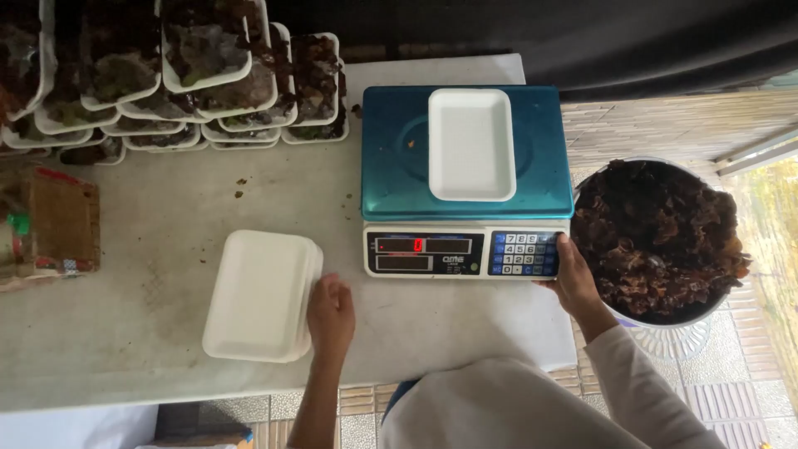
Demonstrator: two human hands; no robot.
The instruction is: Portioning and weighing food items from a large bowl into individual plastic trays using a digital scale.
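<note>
- On the pale bench (150,333), seen from above: a stack of empty white foam trays (259,295) lies upside down near the front edge, left of centre.
- Left hand (331,316): rests against the right edge of the tray stack, fingers loosely curled and touching the side of the stack; it grips nothing, and the palm faces down.
- Right hand (572,278): sits at the front right corner of the electronic scale (465,183), fingertips touching the edge beside the keypad (524,254); fingers are bent, not closed around anything.
- Scale: blue-green weighing platform with a single empty white foam tray (471,143) lying upright at its centre; a red digit glows on the display (424,245).
- Right of the bench: a round basin (665,333) stands just beside the scale and is heaped with dark reddish-brown leaves (657,237).
- Far left corner of the bench: stacked white trays filled with leaves (174,75) stand in several piles, well apart from both hands.
- Left edge: a brown cardboard box (54,220), partly out of view.
</note>
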